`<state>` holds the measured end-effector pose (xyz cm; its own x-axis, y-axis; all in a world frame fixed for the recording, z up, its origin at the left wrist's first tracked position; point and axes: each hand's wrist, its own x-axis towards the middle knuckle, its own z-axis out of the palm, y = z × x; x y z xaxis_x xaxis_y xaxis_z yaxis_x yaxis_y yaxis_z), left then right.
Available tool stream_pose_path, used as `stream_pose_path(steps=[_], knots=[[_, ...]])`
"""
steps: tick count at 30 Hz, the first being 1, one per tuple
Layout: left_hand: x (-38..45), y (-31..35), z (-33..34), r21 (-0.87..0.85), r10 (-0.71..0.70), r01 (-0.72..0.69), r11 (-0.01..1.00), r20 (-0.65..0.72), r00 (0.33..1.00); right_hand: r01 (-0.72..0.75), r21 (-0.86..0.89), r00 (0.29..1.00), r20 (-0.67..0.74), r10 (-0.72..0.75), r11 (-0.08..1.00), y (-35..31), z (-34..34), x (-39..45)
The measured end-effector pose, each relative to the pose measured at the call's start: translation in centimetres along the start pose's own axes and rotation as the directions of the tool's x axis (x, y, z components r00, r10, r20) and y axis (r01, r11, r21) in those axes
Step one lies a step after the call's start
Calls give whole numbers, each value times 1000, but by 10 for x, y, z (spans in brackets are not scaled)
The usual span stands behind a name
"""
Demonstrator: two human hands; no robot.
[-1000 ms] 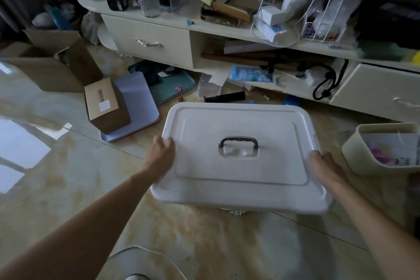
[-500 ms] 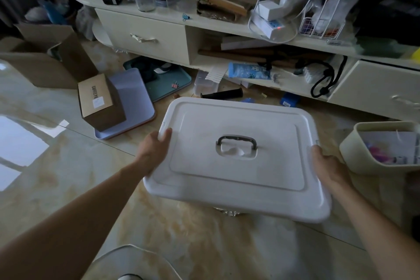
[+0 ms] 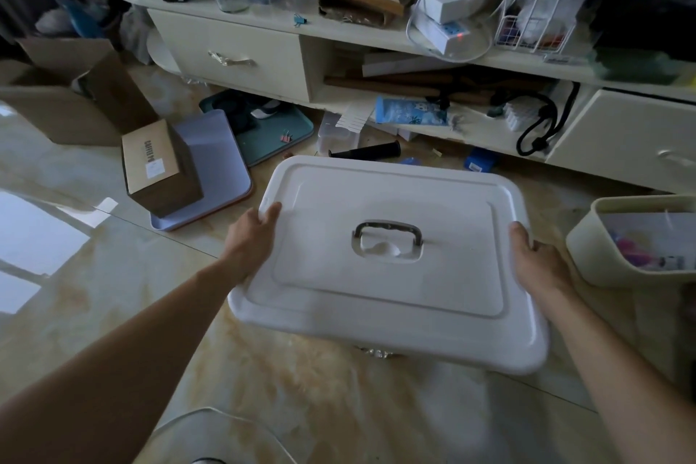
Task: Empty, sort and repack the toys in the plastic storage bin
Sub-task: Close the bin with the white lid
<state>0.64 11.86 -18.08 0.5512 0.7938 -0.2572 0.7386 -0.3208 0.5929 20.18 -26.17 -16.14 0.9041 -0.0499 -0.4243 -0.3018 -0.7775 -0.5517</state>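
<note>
A white plastic storage bin [image 3: 388, 294] with its lid on fills the middle of the head view, held above the marbled floor. A grey folding handle [image 3: 388, 232] lies flat in the lid's centre. My left hand [image 3: 250, 237] grips the bin's left edge, fingers curled over the rim. My right hand [image 3: 536, 260] grips the right edge. The lid hides whatever is inside, so no toys show in it.
A cream basket [image 3: 587, 249] with pink items stands at the right. A brown carton [image 3: 158, 169] sits on a lilac tray [image 3: 222, 166] at the left. A cluttered low cabinet [image 3: 241, 53] runs along the back, with an open cardboard box [image 3: 64, 98] far left.
The bin has come nearer and sits slightly lower and further right in the frame, tilted a little. Both hands keep their grip on its sides.
</note>
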Motion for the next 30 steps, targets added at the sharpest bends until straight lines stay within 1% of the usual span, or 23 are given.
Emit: stream_pose_path(steps=[4,6,8,11,14,16,18,19,20,24,27,30], knots=[[-1,2,0,25,31,-31,999,-15,999,14,13,1000,-21,-13,1000,1,0,3],[0,-1,-3,-65,-5,8,998,45,999,27,35,1000,-10,-27,999,1,-2,1],[2,-5,-8,-159,-39,57,986,118,992,34,52,999,35,-36,998,2,-5,3],[4,-9,-15,-171,-45,80,982,199,979,60,78,996,67,-65,995,2,-7,2],[4,-9,-18,-197,-39,85,977,228,973,115,41,993,19,-115,993,3,-4,-4],[-2,-11,-14,-208,-32,74,975,197,980,117,-10,993,-19,-117,993,10,-1,-11],[-9,-15,-10,-71,-3,12,997,121,993,127,-99,988,-76,-134,987,18,3,-16],[-12,-15,-8,12,28,-29,1000,76,997,138,-144,982,-108,-154,980,23,4,-17],[-13,-16,-6,59,64,-66,996,37,997,152,-177,975,-137,-177,973,27,7,-17],[-13,-16,-1,97,118,-114,989,-36,992,149,-218,959,-206,-195,964,28,13,-17],[-16,-12,-1,131,134,-122,984,-94,986,139,-320,933,-276,-232,937,26,16,-19],[-20,-12,0,196,185,-153,969,-156,970,119,-368,921,-307,-241,922,23,19,-21]])
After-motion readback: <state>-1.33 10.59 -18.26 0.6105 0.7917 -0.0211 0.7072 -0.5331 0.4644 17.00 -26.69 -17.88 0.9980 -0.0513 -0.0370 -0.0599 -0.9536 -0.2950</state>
